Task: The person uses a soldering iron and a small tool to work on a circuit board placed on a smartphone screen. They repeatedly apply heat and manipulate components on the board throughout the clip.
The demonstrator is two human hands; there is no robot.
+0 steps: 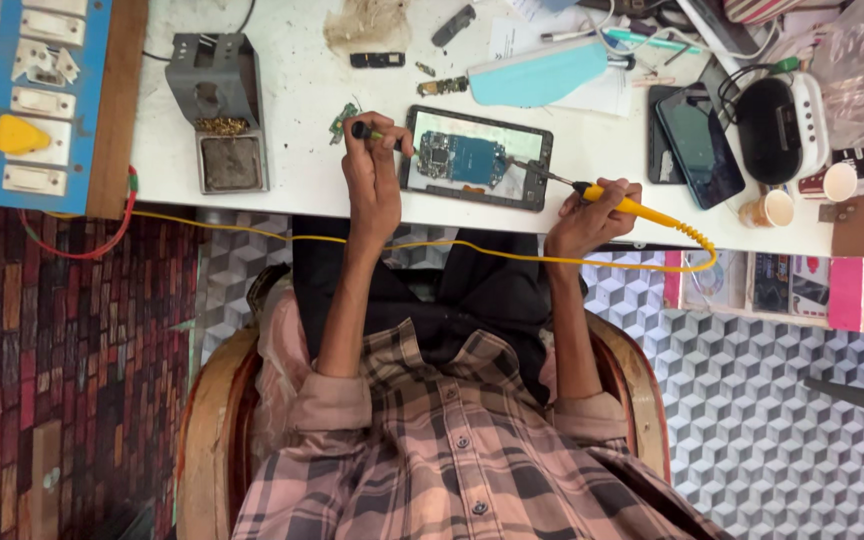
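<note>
Soldering underway: your right hand [592, 212] grips the yellow-handled soldering iron [624, 204], left-hand [372, 180] fingers pinch a thin dark tool [372, 131] over the opened phone's blue circuit board [462, 157]; keep the tip steady.

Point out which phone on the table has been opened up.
The phone lying between both hands, its blue circuit board exposed and the soldering iron tip touching it. The dark phones to the right are closed, showing only glass.

Dark phone screen [698, 146] right of the opened phone [477, 158]
</note>
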